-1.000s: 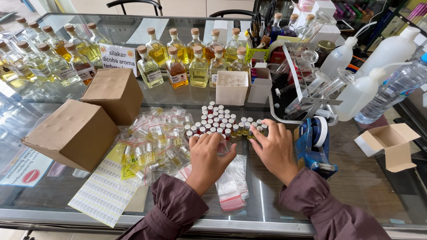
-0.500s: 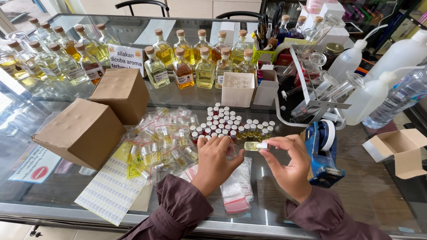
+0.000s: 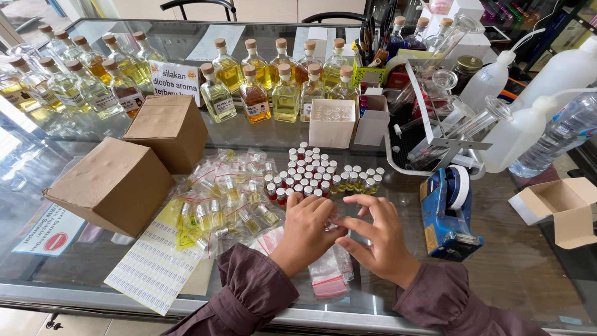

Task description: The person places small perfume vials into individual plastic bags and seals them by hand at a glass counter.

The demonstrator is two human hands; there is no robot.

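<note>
**A:** Your left hand [image 3: 306,231] and right hand [image 3: 380,239] meet over the glass surface [image 3: 497,280], fingertips pinched together on something small. I'd take it for one of the little vials, though your fingers hide it, so I cannot tell for certain. It sits just in front of the cluster of small capped glass vials [image 3: 314,174].

**B:** How far along does the work look?

**A:** Partway, I'd judge. A heap of small clear zip bags with vials of yellow liquid [image 3: 227,196] lies left of your hands, apparently already packed. The capped cluster stands loose and unbagged, red caps and white ones. Flat empty zip bags with red seals [image 3: 326,277] wait under your wrists.

**B:** And the containers?

**A:** Two closed brown cardboard boxes [image 3: 134,162] at your left, contents hidden. A small open cardboard box [image 3: 556,202] at far right looks empty. Corked glass bottles of yellow and amber liquid [image 3: 267,93] line the back. A white square box [image 3: 331,123] stands behind the vials, and a blue tape dispenser [image 3: 449,211] is beside your right hand. A sheet of small printed labels [image 3: 152,267] lies near the front edge.
</note>
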